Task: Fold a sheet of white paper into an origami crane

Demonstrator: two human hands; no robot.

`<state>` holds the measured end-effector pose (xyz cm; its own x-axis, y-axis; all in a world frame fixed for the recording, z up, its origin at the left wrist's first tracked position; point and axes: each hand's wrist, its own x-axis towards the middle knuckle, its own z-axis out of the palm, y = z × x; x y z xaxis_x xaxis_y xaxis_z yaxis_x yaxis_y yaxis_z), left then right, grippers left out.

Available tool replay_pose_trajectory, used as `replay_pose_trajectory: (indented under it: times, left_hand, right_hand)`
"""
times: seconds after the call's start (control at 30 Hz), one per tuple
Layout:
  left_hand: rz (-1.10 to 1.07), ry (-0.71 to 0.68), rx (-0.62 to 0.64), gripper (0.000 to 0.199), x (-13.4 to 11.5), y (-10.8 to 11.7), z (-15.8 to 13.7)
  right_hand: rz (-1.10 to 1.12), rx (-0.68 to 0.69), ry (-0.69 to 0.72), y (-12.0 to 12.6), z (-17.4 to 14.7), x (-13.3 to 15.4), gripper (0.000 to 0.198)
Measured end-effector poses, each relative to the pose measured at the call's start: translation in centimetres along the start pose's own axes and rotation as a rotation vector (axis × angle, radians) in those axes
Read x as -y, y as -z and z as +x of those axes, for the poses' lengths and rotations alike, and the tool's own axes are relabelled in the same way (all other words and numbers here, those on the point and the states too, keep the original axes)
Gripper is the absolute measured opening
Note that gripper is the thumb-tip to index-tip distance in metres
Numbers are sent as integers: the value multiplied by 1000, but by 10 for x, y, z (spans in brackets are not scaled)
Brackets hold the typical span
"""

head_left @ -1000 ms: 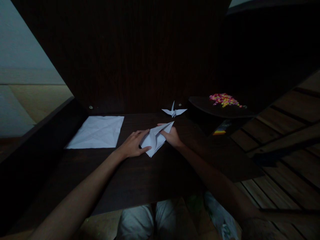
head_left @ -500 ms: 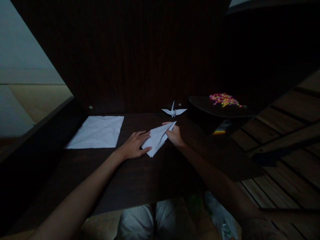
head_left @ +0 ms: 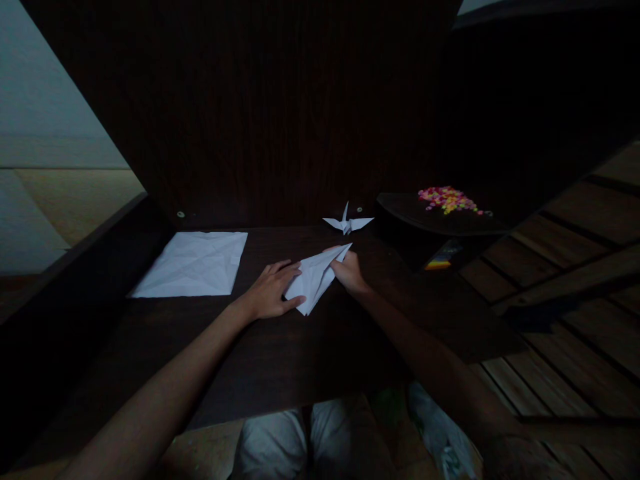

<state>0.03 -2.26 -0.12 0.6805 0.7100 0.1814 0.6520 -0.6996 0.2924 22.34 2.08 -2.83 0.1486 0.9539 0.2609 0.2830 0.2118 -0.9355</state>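
Note:
A white sheet of paper folded into a pointed, layered diamond (head_left: pixel 314 277) lies on the dark table between my hands, its sharp tip toward the upper right. My left hand (head_left: pixel 274 290) rests on its left side with fingers spread, the thumb near the lower corner. At the other side, my right hand (head_left: pixel 348 270) grips the right edge close to the tip, fingers partly hidden under the paper. Just beyond the tip stands a finished white paper crane (head_left: pixel 348 223) with its wings spread.
Creased flat white paper (head_left: pixel 195 263) lies at the table's left. To the right, a curved dark shelf (head_left: pixel 400 208) holds a heap of small pink and yellow pieces (head_left: pixel 450 199). A dark upright panel (head_left: pixel 280 120) closes the back. Slatted wood (head_left: pixel 570 347) is at the far right.
The folded paper has turned very slightly between my hands, its lower corner shifting a little to the right. The hands stay in nearly the same places.

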Motion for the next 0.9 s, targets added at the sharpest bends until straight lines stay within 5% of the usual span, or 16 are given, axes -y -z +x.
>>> replay_pose_trajectory:
  times: [0.67,0.9]
  left_hand:
    - [50,-4,-5,73,-5,-7,8]
    - [19,-4,4,49,1,-10,9]
  right_hand:
    - [-33,28,-24,-4,-7,4,13]
    - [2,191,95,-7,-12,6,28]
